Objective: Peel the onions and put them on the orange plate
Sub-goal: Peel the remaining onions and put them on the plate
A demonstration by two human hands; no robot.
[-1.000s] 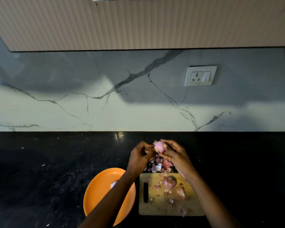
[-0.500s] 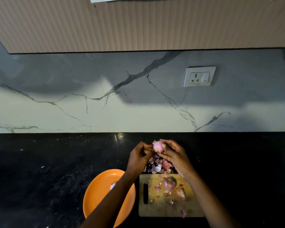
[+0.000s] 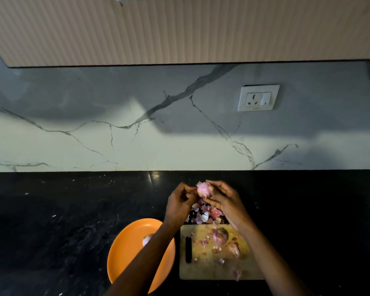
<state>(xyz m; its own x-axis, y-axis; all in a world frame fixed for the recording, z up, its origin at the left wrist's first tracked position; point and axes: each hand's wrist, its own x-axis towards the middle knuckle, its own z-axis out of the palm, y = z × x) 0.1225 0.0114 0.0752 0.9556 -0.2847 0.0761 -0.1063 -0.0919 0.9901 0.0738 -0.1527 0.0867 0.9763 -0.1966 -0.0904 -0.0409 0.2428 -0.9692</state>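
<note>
Holding the onion (image 3: 203,189) above the countertop's (image 3: 73,210) back edge, the right hand (image 3: 223,199) cradles it while the left hand (image 3: 179,202) pinches skin, letting peels (image 3: 205,213) drop beyond the orange plate (image 3: 126,248).

White three-pin wall socket with switch (image 3: 258,98) set in grey-veined white marble backsplash (image 3: 115,133), right of centre. Above socket: beige ribbed cabinet panel (image 3: 179,28) spanning full width, dark lower edge. Below socket: glossy black speckled stone countertop (image 3: 62,210), meeting backsplash in straight line. Broad shadow covers backsplash around socket and to its left; brighter band of light lies lower, just above countertop. Small glint on countertop below-left of socket.
</note>
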